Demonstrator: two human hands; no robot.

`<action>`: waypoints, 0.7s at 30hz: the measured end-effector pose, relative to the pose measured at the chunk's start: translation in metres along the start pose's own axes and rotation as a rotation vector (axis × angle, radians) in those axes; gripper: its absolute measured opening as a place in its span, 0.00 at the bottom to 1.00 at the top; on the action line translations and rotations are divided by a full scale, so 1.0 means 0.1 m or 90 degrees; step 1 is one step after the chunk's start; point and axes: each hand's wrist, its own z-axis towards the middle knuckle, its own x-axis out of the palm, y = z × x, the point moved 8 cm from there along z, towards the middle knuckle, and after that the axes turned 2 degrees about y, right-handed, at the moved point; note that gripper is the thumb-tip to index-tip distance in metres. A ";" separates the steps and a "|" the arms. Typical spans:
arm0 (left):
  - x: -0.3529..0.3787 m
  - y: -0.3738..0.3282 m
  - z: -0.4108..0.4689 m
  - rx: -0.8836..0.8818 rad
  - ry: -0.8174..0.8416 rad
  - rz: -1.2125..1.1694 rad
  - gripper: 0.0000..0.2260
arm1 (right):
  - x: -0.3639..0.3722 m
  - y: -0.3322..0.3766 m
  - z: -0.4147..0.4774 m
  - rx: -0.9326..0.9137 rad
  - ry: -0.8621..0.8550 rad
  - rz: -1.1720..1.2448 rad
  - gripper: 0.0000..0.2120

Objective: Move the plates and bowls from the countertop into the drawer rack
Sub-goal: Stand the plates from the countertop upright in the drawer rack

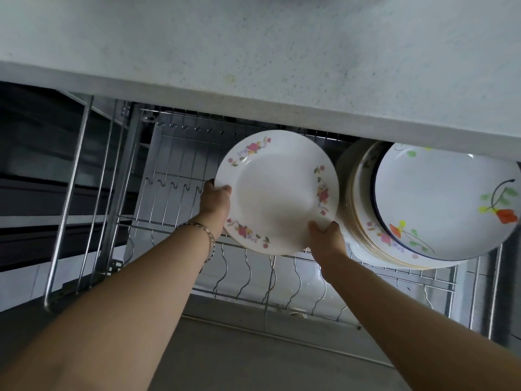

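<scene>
A white plate with pink flowers on its rim [277, 191] is held tilted over the pulled-out wire drawer rack [180, 176]. My left hand [215, 203] grips its left edge and my right hand [327, 235] grips its lower right edge. To the right, several plates [363, 221] stand on edge in the rack, close together. The front one is a large white plate with orange flowers and a dark rim [445, 204]. The held plate nearly touches this row.
The speckled white countertop [253, 52] overhangs the rack's back. Bare wire dividers [253, 275] run along the rack's front and left. A chrome side rail [70, 193] stands at the left, dark cabinet fronts beyond it.
</scene>
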 end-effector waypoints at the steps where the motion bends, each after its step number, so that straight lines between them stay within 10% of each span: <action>1: 0.00 -0.01 -0.02 0.001 -0.003 0.038 0.16 | 0.00 -0.01 0.00 0.010 0.024 -0.018 0.15; 6: -0.05 -0.17 -0.48 0.017 -0.053 0.342 0.24 | -0.25 0.10 -0.30 0.010 0.134 -0.230 0.20; 11: 0.43 -0.58 -1.45 0.174 0.192 0.465 0.15 | -0.80 0.22 -0.85 -0.045 0.249 -0.422 0.18; 21: 1.53 -1.90 -3.55 0.326 0.230 0.528 0.12 | -3.18 1.00 -1.53 -0.223 0.165 -0.418 0.15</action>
